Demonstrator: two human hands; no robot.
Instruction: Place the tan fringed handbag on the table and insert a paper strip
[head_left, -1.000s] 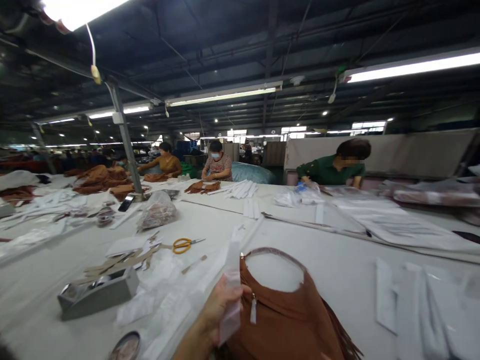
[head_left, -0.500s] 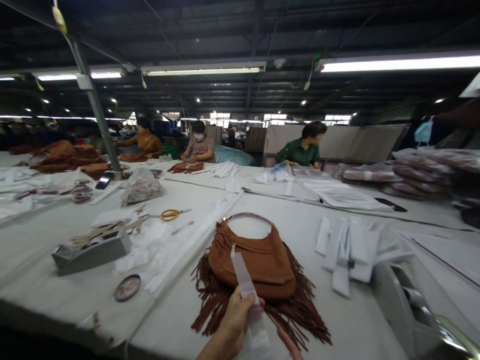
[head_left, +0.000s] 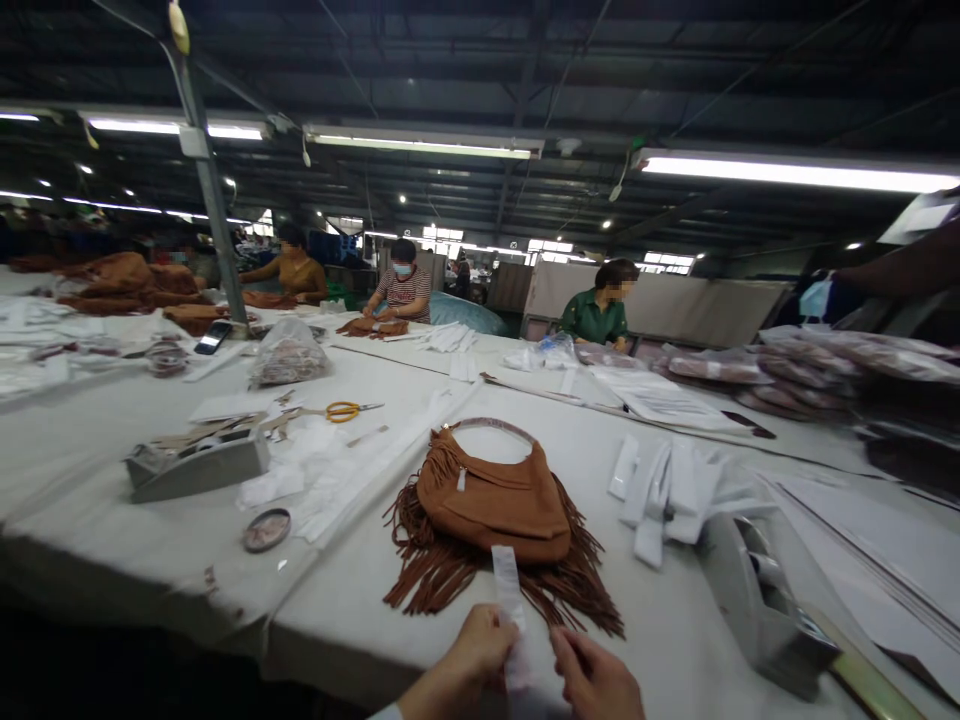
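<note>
A brown fringed handbag [head_left: 499, 505] lies flat on the white table, its handle pointing away from me and its fringe fanned out at both sides and the near edge. My left hand [head_left: 484, 645] is closed on a translucent whitish strip [head_left: 507, 585], whose far end overlaps the bag's lower edge. My right hand [head_left: 596, 678] is beside it, fingers curled with the tips at the end of a fringe strand; what they pinch, if anything, is hidden. A small white tag [head_left: 461, 480] hangs on the bag's front.
Tape dispensers stand at left [head_left: 199, 465] and right [head_left: 769, 600]. Wrapped white strips [head_left: 667, 490] lie right of the bag. Left of it are yellow-handled scissors [head_left: 343, 411] and a round dish [head_left: 266, 530]. Several people work across the table.
My left hand has drawn the strip back toward me, off the bag's front, baring the small tag. My right hand has come further into view, near the fringe. The camera view has shifted slightly.
</note>
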